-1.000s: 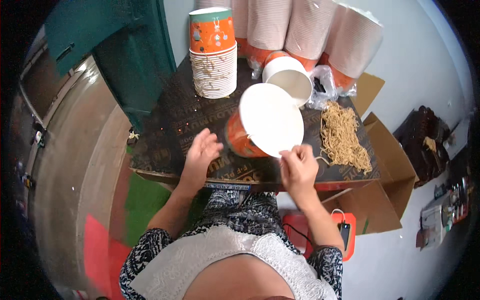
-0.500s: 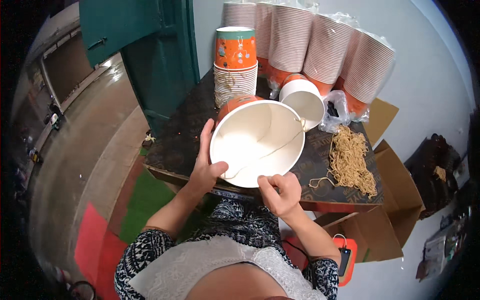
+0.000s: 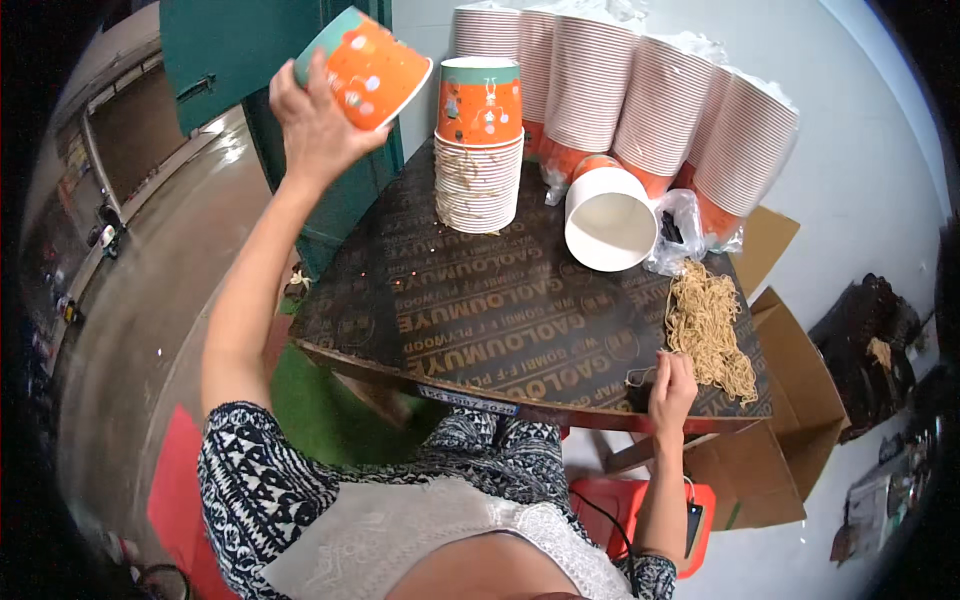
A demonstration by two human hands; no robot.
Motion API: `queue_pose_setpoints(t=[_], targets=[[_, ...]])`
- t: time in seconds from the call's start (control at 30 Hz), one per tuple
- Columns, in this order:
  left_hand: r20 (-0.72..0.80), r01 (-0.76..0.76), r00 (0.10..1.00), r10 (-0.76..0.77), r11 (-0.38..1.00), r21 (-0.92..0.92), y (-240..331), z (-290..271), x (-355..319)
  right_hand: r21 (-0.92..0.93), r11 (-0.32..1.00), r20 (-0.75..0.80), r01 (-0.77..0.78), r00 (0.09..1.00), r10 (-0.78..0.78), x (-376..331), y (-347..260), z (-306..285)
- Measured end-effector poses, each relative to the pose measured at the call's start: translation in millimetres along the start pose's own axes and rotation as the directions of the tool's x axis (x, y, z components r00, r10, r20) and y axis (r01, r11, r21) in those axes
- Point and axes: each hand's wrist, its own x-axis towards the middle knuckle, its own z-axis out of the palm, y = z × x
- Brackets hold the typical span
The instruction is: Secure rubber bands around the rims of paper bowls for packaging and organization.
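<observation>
Seen from my remote post through the head camera: the left hand (image 3: 318, 130) grips an orange-and-green paper tub (image 3: 372, 75) by its outer wall, raised above the table's far left side, near a green door (image 3: 235, 50), base tilted up and rim sloping down; the right hand (image 3: 672, 388) has its fingers drawn together at the near edge of a tan cord pile (image 3: 708, 335); a thin strand loops beside those fingertips, and I cannot tell whether it is pinched.

To do this well, I would judge a light, even grip best, since thin paper could dent; at the pile, singling out one strand from its edge should limit tangling.

An upright stack of tubs (image 3: 480, 185), tan strands over its rims, stands just right of the raised tub and is the nearest thing to knock; another tub (image 3: 610, 222) lies on its side mid-table, its mouth facing me; a clear plastic bag (image 3: 678, 230) sits between it and the wrapped tub stacks (image 3: 590, 90) behind; a cardboard box (image 3: 765, 470) stands beside the dark table (image 3: 470, 330).
</observation>
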Motion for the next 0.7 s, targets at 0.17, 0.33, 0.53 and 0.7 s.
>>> queue_pose_setpoints(t=[0.17, 0.33, 0.53, 0.7], targets=[[-0.072, -0.153, 0.986, 0.151, 0.988, -0.036, -17.5, 80.7, 36.8, 0.087, 0.978, -0.031, -0.192, 0.980, 0.195, -5.9, 10.6, 10.5], [-0.055, -0.283, 0.959, 0.277, 0.948, -0.145, 6.8, 134.9, 59.1, 0.048, 0.968, 0.016, -0.247, 0.969, 0.246, -7.5, 3.5, 9.0], [0.143, -0.366, 0.899, 0.413, 0.890, -0.270, 47.5, 181.4, 53.2, 0.010, 0.967, -0.048, -0.253, 0.966, 0.253, -2.1, -2.3, 11.2], [0.099, -0.301, 0.929, 0.356, 0.884, -0.357, 79.7, 186.9, 31.3, -0.006, 0.963, -0.052, -0.268, 0.962, 0.267, -3.3, -0.6, 7.9]])
